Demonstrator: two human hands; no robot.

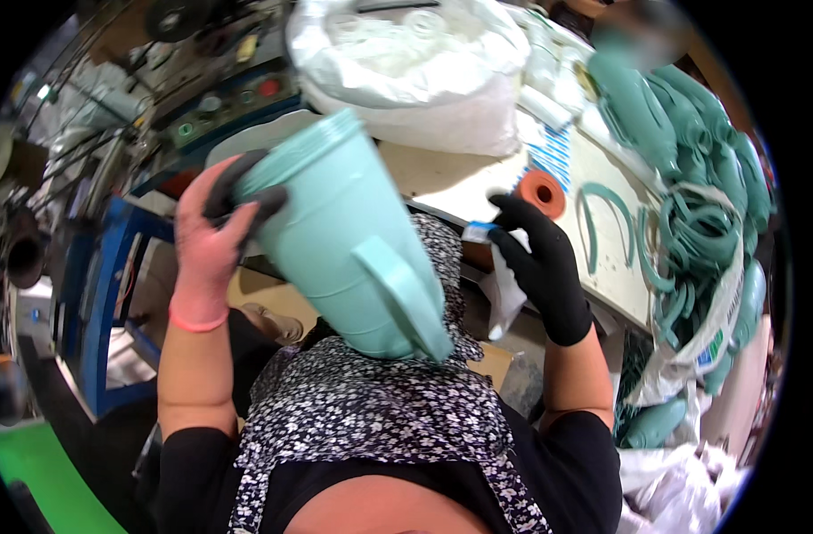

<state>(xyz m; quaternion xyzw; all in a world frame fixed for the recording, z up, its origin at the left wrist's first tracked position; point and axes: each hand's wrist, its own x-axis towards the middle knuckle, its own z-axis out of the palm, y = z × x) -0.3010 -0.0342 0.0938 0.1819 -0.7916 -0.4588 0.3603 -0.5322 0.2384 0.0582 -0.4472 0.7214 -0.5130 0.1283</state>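
A pale green plastic pitcher (335, 222) is tilted in front of my chest, its wide ridged end up and its handle (398, 289) facing right. My left hand (219, 214), in a pink glove with black fingers, is closed on the wide end. The pitcher's narrower end is down against the black floral apron (371, 400). My right hand (540, 262), in a black glove, pinches a small blue-and-white piece (479, 231), blurred, just right of the pitcher. A whitish strip (506, 298) hangs beneath that hand; whether it is held, I cannot tell.
A large white sack (406, 107) of clear plastic pieces stands ahead. On the white table lie an orange tape roll (540, 191) and curved green strips (607, 209). Green bottle-shaped parts (638, 116) and a bag of green handles (700, 231) crowd the right. A blue machine frame (113, 303) stands left.
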